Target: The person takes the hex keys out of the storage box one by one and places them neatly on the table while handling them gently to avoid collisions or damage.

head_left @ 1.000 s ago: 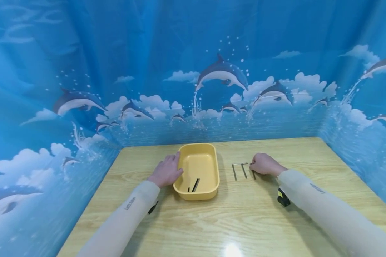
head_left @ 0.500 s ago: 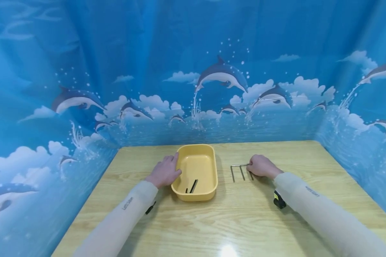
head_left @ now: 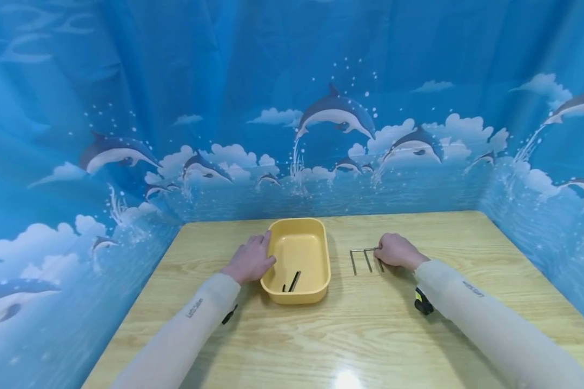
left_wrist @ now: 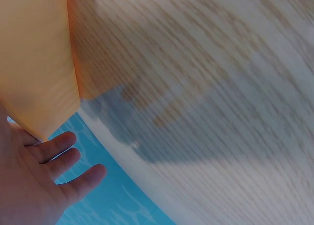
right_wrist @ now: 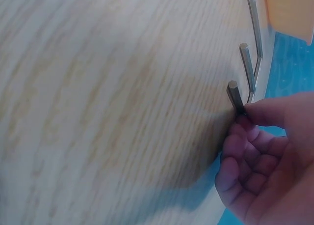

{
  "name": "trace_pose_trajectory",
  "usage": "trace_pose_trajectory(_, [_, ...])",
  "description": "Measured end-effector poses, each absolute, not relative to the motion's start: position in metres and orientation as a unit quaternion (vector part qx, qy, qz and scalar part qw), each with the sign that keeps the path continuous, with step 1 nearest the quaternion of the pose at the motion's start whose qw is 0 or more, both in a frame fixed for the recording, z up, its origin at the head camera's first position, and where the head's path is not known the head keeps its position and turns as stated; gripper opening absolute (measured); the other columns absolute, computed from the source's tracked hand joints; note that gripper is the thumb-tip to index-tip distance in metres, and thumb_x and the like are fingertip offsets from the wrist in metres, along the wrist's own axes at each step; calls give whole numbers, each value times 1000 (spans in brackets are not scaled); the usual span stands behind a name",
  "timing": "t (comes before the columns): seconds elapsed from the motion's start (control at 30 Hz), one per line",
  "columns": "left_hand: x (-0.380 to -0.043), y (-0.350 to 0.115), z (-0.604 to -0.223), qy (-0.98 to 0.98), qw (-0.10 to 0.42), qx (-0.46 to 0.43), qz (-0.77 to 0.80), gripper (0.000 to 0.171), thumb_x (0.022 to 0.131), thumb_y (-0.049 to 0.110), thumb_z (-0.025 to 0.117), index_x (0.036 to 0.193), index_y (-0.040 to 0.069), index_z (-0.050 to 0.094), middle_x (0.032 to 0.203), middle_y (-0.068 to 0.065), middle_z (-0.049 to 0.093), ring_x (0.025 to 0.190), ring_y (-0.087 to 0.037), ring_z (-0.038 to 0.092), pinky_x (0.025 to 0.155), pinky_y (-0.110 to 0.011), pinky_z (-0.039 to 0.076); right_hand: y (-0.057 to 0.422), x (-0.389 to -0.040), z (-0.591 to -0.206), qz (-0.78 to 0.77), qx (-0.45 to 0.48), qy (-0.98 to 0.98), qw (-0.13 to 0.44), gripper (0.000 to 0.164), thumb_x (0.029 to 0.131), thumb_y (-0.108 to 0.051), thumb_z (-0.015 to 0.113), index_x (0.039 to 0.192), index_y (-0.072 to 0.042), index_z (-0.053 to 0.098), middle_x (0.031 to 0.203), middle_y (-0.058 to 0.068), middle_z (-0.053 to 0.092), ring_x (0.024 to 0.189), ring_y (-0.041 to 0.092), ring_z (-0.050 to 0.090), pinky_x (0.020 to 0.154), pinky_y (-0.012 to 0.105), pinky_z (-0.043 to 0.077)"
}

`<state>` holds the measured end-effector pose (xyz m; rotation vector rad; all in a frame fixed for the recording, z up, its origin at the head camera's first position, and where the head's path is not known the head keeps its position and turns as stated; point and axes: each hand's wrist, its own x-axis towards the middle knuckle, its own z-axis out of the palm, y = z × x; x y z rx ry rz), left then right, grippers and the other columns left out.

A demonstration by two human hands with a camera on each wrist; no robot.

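A yellow plastic tray stands on the table, with my left hand holding its left rim. Thumb and index finger are at the rim; in the left wrist view the other fingers spread loosely beside the outer wall. Two black L-shaped hex keys lie inside, towards the near end. Right of the tray, two metal hex keys lie side by side. My right hand pinches a third hex key between thumb and index finger, at its bend. The remaining right fingers are curled.
The wood-grain table is bordered by a blue dolphin-print curtain at the back and sides. Dark wrist devices sit under both sleeves, including a black and yellow one at the right wrist.
My right hand has shifted slightly left, bringing its hex key closer to the other two, near the end of their row. The left hand stays on the tray.
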<state>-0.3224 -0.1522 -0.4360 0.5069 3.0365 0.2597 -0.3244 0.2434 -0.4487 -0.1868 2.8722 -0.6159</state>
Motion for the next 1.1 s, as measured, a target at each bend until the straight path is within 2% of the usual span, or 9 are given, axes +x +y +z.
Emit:
trace_pose_trajectory(0.4, [-323,-152,-435,982,22,167,82,77,102,39,49,162,5,14,158,-22,36,147,-37,33,115,-59,34,240,-326,-441,-195,-64,975,88,49,100,-25,53,52,-19,44,47,-6,32,42,10,33,47,27,36])
trace_pose_trajectory(0.57, [-322,-151,-434,982,23,166,83,77,102,39,49,162,5,15,159,-21,36,148,-37,32,116,-59,34,232,-327,-427,-193,-86,974,82,49,101,-26,51,53,-19,42,48,-7,29,43,9,28,49,28,36])
trace_pose_trajectory(0.8, [-321,-150,-433,982,25,164,84,78,101,39,49,162,5,14,159,-22,35,148,-38,31,116,-60,32,203,-329,-401,-206,-115,966,106,51,102,-28,54,53,-20,42,48,-7,30,42,10,26,49,29,37])
trace_pose_trajectory(0.97, [-321,-149,-432,984,26,161,77,78,101,39,49,162,6,14,160,-21,35,148,-37,31,117,-60,32,175,-332,-381,-189,-166,962,105,50,100,-31,58,54,-21,42,48,-7,30,43,10,26,53,31,39])
trace_pose_trajectory(1.0, [-321,-149,-432,984,28,160,76,78,101,39,49,162,6,14,160,-20,34,149,-37,31,117,-60,32,169,-333,-378,-181,-183,961,100,49,100,-30,58,55,-20,42,49,-7,30,43,10,26,59,33,46])
trace_pose_trajectory(1.1, [-321,-150,-432,984,32,157,72,78,102,39,49,163,7,13,161,-20,33,150,-36,30,118,-58,31,149,-335,-370,-154,-239,953,101,47,99,-26,59,56,-21,42,49,-7,29,44,10,24,59,33,44])
